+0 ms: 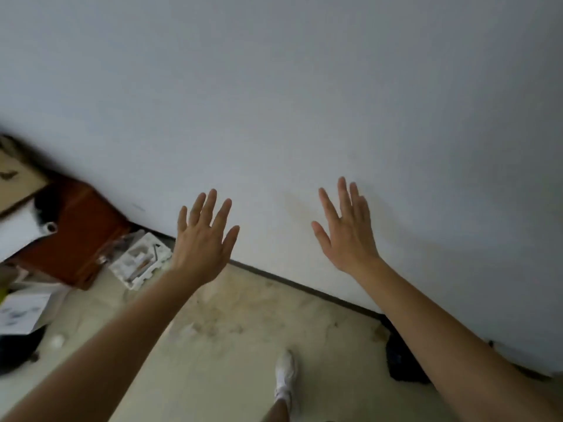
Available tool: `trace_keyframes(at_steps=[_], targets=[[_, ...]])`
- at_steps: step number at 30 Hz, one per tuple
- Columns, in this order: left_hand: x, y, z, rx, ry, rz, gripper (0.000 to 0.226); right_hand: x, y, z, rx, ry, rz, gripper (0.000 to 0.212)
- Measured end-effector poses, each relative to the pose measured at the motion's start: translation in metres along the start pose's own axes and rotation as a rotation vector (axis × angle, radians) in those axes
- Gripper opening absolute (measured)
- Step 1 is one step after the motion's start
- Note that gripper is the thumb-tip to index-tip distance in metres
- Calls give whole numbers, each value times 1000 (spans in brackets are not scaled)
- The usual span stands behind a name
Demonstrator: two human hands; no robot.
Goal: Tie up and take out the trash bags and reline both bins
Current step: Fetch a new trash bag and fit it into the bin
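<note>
Head camera view, tilted so that the floor slopes down to the right: two bare forearms reach forward from the bottom corners toward a plain pale wall (304, 86) that fills the upper part of the frame. Left hand (202, 243) is raised with its back to the camera, fingers spread wide and holding nothing; it overlaps the dark baseboard (304, 287) where wall meets floor. Right hand (345, 229) is likewise lifted, fingers fanned apart and empty, seen against the wall, well apart from the left hand. Neither hand can be said to touch the wall. Below them lies a pale, stained floor (243, 330), and near the bottom centre a foot in a white shoe (285, 376) stands on it. At the left edge sits a cluster of clutter (all of it somewhat blurred): a reddish-brown wooden piece (76, 236) against the wall, a white moulded foam tray (140, 260) with small items in its hollows just beside it on the floor, papers (21, 309) lower left, and cardboard (15, 178) above. A dark object (402, 360) rests on the floor against the wall by the right forearm; what it is cannot be told. No trash bag or bin is identifiable in this view.
</note>
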State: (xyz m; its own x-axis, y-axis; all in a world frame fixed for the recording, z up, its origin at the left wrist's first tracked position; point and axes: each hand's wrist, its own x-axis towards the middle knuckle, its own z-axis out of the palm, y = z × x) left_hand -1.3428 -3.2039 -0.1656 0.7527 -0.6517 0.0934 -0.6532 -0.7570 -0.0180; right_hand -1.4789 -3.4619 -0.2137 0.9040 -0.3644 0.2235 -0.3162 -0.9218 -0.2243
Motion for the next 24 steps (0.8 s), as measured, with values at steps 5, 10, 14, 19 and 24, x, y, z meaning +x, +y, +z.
trace_keyframes(at_steps=[5,10,14,19,24], targets=[[-79,-130,-24,-50,81,-306,60,42,-157,13,12,-70,-299,70],[-160,-278,-39,-71,142,-504,64,93,-341,32,37,-24,-513,70],[-230,-414,-62,3,209,-633,62,120,-518,61,132,-1,-604,69],[-312,-554,-83,81,213,-814,63,112,-707,99,205,-70,-733,71],[-362,-648,-79,60,212,-946,71,114,-837,140,181,-122,-915,71]])
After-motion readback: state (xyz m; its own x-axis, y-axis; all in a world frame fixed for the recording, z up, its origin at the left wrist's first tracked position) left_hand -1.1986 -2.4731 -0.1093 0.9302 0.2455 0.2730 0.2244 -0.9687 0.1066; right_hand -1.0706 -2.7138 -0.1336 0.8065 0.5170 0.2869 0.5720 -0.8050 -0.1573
